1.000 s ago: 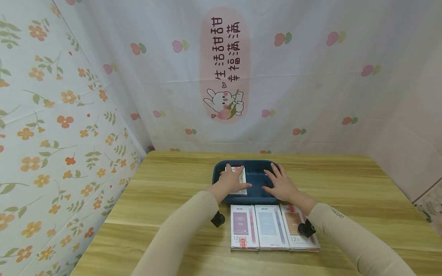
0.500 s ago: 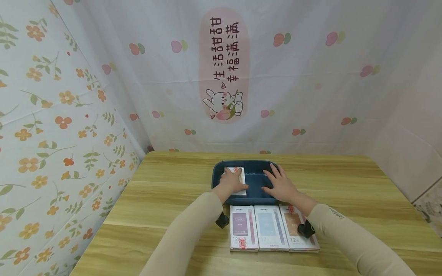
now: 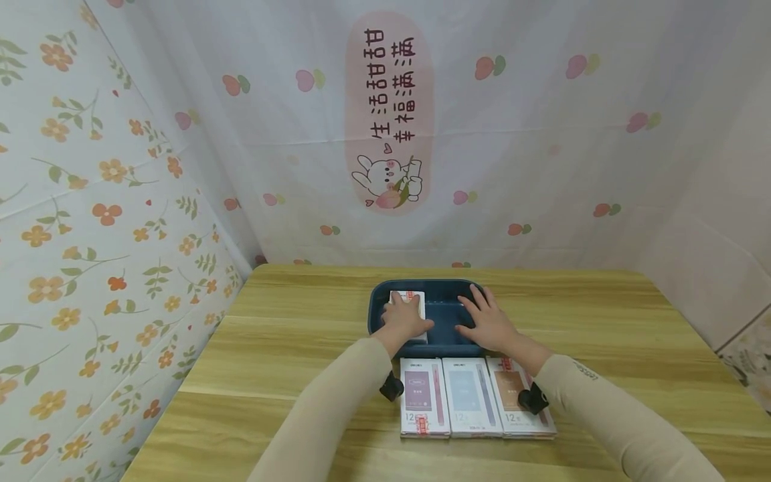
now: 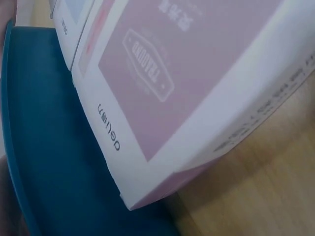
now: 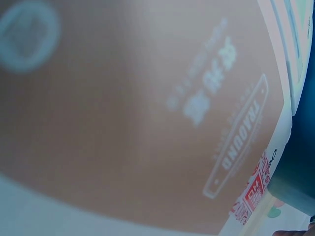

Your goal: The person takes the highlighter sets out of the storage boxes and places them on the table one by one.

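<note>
In the head view, my left hand [image 3: 406, 318] lies over a small white box [image 3: 421, 337] with a red sticker, inside the left part of a dark blue tray [image 3: 444, 321]. Its fingers are spread across the box top, the thumb out to the right. My right hand [image 3: 490, 327] rests at the tray's right side, fingers spread over the rim and pointing inward. Below the tray, a purple-labelled pen box [image 3: 418, 391], a light-blue-labelled box [image 3: 466, 391] and a brown-labelled box [image 3: 508, 388] lie side by side. Both wrist views show mostly these boxes; the hands are barely visible there.
The wooden table [image 3: 289, 321] extends on both sides of the tray. A patterned curtain [image 3: 494, 154] hangs behind it, and a flowered cloth [image 3: 90, 268] is at the left. The black wrist cameras [image 3: 391, 387] hang close to the boxes.
My left wrist and forearm have shifted slightly right, and the left fingers have drawn a little closer together over the white box. The right hand and the front boxes stay put.
</note>
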Available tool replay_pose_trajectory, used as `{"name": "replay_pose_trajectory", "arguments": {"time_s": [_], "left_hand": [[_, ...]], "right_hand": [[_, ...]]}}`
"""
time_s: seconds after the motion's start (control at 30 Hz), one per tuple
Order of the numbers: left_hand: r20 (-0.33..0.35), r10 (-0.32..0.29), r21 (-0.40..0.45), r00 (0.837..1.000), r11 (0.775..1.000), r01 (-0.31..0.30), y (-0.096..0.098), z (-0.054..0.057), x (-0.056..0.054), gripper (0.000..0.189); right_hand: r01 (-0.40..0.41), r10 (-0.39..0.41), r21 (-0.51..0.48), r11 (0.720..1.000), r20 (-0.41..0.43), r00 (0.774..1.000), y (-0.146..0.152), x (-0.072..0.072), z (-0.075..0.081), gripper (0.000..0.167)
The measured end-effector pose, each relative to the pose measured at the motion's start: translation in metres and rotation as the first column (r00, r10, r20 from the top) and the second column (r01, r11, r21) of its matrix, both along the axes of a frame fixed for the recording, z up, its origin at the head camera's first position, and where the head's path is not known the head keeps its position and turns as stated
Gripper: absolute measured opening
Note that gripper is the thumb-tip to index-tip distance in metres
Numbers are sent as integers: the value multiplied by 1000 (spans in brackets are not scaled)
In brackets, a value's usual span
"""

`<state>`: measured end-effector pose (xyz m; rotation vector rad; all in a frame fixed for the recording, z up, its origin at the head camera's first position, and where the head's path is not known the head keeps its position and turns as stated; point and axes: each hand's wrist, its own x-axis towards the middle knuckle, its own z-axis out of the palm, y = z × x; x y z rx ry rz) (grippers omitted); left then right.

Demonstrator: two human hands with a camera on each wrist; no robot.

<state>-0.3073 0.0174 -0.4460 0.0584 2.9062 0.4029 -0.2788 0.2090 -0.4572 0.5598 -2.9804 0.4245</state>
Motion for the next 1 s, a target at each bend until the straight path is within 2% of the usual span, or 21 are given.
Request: {"name": "replay_pose_trajectory", "arguments": {"time_s": [0.17,0.2,0.4,0.7,1.0], "left_hand": [[-19,-17,-33,1000,999,17,-1,0,1,70],[0,-16,-29,1000,999,16,-1,9,7,69],[-23,-44,-37,999,998,43,-2,17,10,68],[-65,-71,-104,995,993,64,-4,34,14,70],[-94,-119,-141,988,984,105,-18,51,21,69]], "right_hand": [[-5,5,-3,1000,1,1000,0,-1,-1,65],[-4,4,-3,1000,2,1000,0,-2,-1,65],[3,-2,-7,1000,6,1000,0,-2,-1,65],[2,-2,-8,1000,12,1000,-2,-2,-1,66],[-1,1,-10,1000,2,1000,-1,0,1,64]]}}
